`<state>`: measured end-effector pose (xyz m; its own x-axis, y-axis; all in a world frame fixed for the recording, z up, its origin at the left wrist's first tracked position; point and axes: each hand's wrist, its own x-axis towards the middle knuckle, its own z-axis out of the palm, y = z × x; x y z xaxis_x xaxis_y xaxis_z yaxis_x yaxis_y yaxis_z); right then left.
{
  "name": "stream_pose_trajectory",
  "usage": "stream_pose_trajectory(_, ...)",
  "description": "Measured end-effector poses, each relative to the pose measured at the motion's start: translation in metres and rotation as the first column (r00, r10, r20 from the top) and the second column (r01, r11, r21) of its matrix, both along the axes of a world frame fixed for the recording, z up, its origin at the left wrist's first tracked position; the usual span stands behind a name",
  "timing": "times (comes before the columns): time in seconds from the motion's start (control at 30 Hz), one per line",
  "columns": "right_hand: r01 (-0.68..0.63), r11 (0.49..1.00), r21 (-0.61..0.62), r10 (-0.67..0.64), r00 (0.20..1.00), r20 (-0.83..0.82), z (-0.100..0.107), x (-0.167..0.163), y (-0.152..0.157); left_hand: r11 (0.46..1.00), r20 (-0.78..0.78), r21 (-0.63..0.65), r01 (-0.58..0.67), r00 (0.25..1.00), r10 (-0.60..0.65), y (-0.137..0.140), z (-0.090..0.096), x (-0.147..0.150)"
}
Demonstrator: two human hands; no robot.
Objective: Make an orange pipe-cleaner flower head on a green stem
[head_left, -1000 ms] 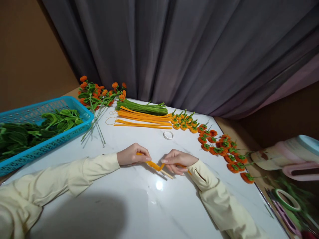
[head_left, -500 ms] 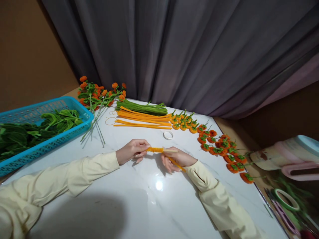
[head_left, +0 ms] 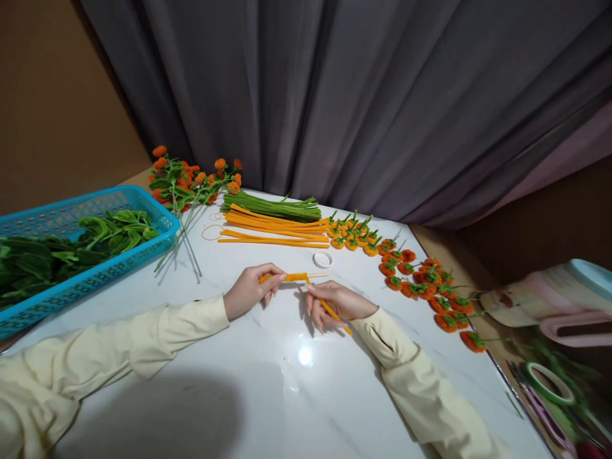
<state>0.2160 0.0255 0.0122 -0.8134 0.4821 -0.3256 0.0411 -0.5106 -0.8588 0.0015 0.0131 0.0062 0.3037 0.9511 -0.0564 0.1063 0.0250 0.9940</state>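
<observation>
Between finger and thumb, my left hand point(head_left: 252, 288) grips a thin pale stick point(head_left: 319, 275) wound with a yellow-orange pipe cleaner point(head_left: 297, 277). The coils cover the part of the stick close to my fingers, and its bare tip points right. My right hand point(head_left: 340, 302) pinches the loose length of the same pipe cleaner just below the stick, its tail slanting down past my curled fingers. Behind my hands lie straight orange pipe cleaners point(head_left: 275, 237) and a bundle of green ones point(head_left: 272, 206). A white ring of tape point(head_left: 322, 259) rests nearby.
At left stands a blue basket point(head_left: 90, 271) of green leaves, with orange flowers on stems point(head_left: 184, 178) behind it. Yellow-orange flower heads point(head_left: 352, 242) and darker orange ones point(head_left: 428, 277) line the right side. A large cup point(head_left: 540, 293), green tape point(head_left: 549, 382) and scissors point(head_left: 545, 411) sit far right.
My left hand now covers part of the coils, and more bare stick tip shows. The right hand has come off the stick and draws the pipe cleaner's loose end downward.
</observation>
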Motion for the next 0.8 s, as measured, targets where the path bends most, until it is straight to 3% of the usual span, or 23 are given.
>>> stream_pose_trajectory(0.13, -0.034, 0.999, 0.016, 0.033, 0.998, 0.058, 0.003, -0.001, -0.001, 1.000, -0.118, 0.017, 0.005, 0.993, -0.003, -0.001, 0.001, -0.001)
stream_pose_trajectory(0.23, -0.067, 0.997, 0.030, 0.063, 0.989, 0.132, 0.006, -0.001, -0.002, 0.994, -0.218, 0.102, 0.025, 0.976, -0.002, -0.001, 0.004, -0.002)
stream_pose_trajectory(0.4, -0.139, 0.989, 0.042, 0.127, 0.968, 0.215, 0.010, 0.002, -0.001, 0.973, -0.293, 0.194, 0.127, 0.954, -0.066, 0.002, 0.003, -0.005)
stream_pose_trajectory(0.67, -0.281, 0.959, 0.023, 0.271, 0.942, 0.196, 0.012, 0.012, 0.003, 0.948, -0.203, 0.083, 0.308, 0.936, -0.287, 0.001, 0.006, -0.007)
stream_pose_trajectory(0.8, -0.348, 0.937, 0.035, 0.334, 0.920, 0.205, 0.013, 0.014, 0.001, 0.901, -0.071, -0.131, 0.414, 0.902, -0.425, -0.001, 0.009, -0.009)
